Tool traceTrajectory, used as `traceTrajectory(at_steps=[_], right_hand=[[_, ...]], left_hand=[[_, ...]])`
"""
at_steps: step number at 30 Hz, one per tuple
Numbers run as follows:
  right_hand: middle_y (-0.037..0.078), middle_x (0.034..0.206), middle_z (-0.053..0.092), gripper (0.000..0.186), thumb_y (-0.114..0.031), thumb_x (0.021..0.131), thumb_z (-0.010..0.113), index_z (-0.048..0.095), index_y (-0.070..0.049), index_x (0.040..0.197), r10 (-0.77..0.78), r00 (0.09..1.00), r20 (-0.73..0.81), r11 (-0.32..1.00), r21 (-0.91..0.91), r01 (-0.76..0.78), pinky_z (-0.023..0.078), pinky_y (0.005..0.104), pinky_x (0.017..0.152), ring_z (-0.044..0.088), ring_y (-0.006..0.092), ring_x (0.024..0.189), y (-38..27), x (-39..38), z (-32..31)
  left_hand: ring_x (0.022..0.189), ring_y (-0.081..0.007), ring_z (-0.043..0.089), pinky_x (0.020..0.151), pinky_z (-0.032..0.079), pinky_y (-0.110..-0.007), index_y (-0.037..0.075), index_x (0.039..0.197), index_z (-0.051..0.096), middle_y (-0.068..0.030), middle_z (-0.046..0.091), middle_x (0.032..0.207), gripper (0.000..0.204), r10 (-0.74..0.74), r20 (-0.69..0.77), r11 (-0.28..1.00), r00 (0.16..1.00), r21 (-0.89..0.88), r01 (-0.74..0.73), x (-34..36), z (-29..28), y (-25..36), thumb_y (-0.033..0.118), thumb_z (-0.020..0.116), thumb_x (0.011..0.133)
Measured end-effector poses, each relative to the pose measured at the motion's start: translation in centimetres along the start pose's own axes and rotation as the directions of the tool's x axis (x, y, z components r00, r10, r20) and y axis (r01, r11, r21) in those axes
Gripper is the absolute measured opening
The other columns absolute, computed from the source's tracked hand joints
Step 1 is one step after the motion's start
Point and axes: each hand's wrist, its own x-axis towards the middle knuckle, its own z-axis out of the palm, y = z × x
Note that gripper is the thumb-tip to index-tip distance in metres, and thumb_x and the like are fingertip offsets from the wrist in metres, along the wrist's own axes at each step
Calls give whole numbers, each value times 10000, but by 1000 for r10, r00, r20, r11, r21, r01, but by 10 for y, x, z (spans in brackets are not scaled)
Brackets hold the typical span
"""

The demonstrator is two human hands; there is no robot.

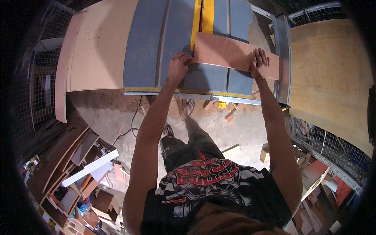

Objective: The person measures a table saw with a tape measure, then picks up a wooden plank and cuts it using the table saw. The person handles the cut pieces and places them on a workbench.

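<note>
A reddish-brown wooden board (225, 49) lies crosswise on the grey top of a table saw (178, 35). Its left end reaches the yellow strip (208, 17) around the dark slot, and its right end comes close to the metal fence. At the board's near left corner, my left hand (180, 66) is closed with its fingertips pinched against the edge. My right hand (259, 64) grips the board near its right end, the fingers laid over the top face and the palm at the near edge. The underside of the board is hidden.
A metal fence (282, 58) runs along the right, beside a large plywood panel (327, 78). Pale panels (98, 51) extend the surface leftward. A black cable (135, 121) and wood offcuts (229, 117) lie on the floor near my feet. Scrap boards (82, 152) pile up lower left.
</note>
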Motion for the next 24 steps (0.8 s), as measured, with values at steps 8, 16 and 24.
traceTrajectory(at_steps=[8,16,24], right_hand=[[79,1516,430,511,-379,949,462,503,-202,1427,-18,1000,-20,1000,-4,18,231,511,1171,353,263,1428,4,11,4],[87,1494,457,505,-395,949,474,518,-202,1414,-40,998,-58,999,-8,39,258,528,1157,381,289,1406,5,23,9],[88,1478,474,494,-408,956,469,541,-185,1391,-22,997,-70,999,32,24,276,542,1138,398,285,1395,9,36,16]], left_hand=[[949,-300,619,832,523,-418,46,892,709,-83,683,959,120,-7,2,1000,1000,0,7,9,4,-6,9,680,781],[954,-318,616,824,523,-421,40,881,699,-100,678,947,104,3,-20,1000,1000,19,-2,20,7,-8,23,674,783],[943,-312,628,824,526,-430,45,880,704,-101,681,950,91,-2,-46,996,999,88,6,33,11,-12,53,691,790]])
